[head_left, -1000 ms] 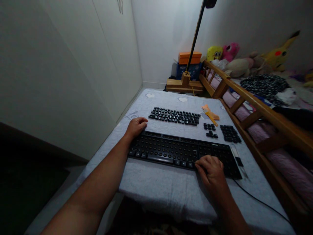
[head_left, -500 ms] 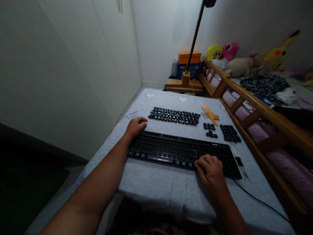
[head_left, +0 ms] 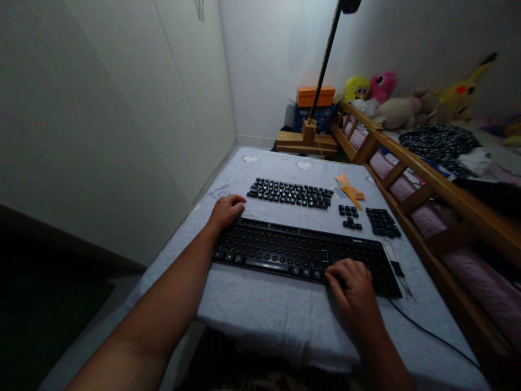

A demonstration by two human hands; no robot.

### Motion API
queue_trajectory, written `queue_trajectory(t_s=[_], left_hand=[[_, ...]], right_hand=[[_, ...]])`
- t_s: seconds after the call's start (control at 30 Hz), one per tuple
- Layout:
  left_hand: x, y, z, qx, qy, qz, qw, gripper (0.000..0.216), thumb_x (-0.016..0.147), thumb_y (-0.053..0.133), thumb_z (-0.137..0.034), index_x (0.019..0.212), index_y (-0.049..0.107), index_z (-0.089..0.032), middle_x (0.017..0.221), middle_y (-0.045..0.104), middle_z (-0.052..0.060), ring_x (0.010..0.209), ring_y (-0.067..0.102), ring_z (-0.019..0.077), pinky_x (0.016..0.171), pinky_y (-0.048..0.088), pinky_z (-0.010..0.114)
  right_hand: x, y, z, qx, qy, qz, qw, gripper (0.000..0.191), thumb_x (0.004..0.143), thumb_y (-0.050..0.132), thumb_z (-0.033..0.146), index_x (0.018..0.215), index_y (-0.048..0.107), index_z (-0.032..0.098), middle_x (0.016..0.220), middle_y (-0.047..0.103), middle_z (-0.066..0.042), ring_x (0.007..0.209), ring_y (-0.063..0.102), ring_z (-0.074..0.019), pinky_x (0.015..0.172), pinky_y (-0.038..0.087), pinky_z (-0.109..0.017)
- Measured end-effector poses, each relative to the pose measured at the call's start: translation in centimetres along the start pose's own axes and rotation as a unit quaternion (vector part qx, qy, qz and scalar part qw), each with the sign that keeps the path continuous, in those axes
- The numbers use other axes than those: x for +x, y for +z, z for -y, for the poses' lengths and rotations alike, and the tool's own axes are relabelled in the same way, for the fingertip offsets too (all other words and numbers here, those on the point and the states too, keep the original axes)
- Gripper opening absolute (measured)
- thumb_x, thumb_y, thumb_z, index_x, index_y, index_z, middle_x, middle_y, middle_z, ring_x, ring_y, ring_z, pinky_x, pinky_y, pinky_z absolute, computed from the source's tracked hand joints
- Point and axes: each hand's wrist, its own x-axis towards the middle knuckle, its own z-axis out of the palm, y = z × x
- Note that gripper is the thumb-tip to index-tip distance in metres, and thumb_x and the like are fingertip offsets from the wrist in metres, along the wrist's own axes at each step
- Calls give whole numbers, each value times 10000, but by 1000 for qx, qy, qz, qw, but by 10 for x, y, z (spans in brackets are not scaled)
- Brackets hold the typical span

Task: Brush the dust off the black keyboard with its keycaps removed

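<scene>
A black keyboard (head_left: pixel 280 248) lies across the cloth-covered table, most of its keys off and the sockets bare. Its bottom row still carries the space bar (head_left: pixel 266 265) and several keycaps. My left hand (head_left: pixel 227 210) is closed at the keyboard's far left corner, steadying it. At the right end of the bottom row, my right hand (head_left: pixel 350 279) pinches a keycap, which the fingers largely hide. Beyond the keyboard, loose black keycaps (head_left: pixel 290 193) lie in rows. Smaller groups sit to the right: a navigation and arrow cluster (head_left: pixel 349 211) and a number-pad block (head_left: pixel 382 222).
A yellow-handled brush (head_left: pixel 350 196) rests on an orange cloth (head_left: pixel 358 191) at the back right. Near the keyboard's right end lies a wire tool (head_left: pixel 396 266). The keyboard cable (head_left: pixel 435 334) runs off right. A wooden bed rail (head_left: pixel 431 179) borders the table.
My right hand has shifted very slightly to the right at the keyboard's bottom row. My left hand and the keycap rows stay as they were.
</scene>
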Motion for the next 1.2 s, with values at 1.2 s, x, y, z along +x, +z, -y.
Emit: queue_trajectory(t_s=[1.2], left_hand=[[2,1,5,-10,1,13,1000,342,712,570,-366,936,727,-161,784,721,43,744,649,205,714,488,315]], right_hand=[[177,33,-77,-233,40,125,964,258,892,601,209,1084,773,210,1035,677,-126,978,535,-303,800,381,-373]])
